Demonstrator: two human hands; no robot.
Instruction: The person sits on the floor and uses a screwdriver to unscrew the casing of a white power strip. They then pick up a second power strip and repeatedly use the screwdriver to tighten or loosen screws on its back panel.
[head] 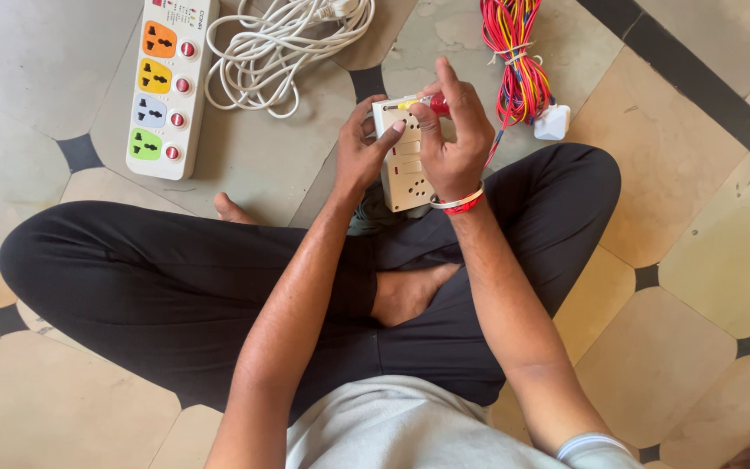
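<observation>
Fingers (434,122) of the right hand (453,143) are pinched around a small screwdriver (423,104) with a red and yellow handle, its tip laid across the top edge of a white switch-and-socket board (403,174). The left hand (359,152) grips that board from its left side, thumb pressed on the front face, fingers wrapped behind. The board is held upright above the person's crossed legs, clear of the tiled floor (696,217). A red and white band sits on the right wrist.

In the head view, the board's front plate looks seated on its box, with the switches and socket holes showing; whether its screws are in or out I cannot tell, since the hand covers that corner. By my judgement the work is mid-way: the tool is engaged at one corner, and the loose wires are not yet joined to anything visible.

Near the floor's top edge lies a bundle of red and yellow wires (514,52) with a small white plug piece (553,122) beside it. Toward the top left corner rests a white power strip (167,82) with coloured sockets, its coiled white cord (284,48) just beside.
</observation>
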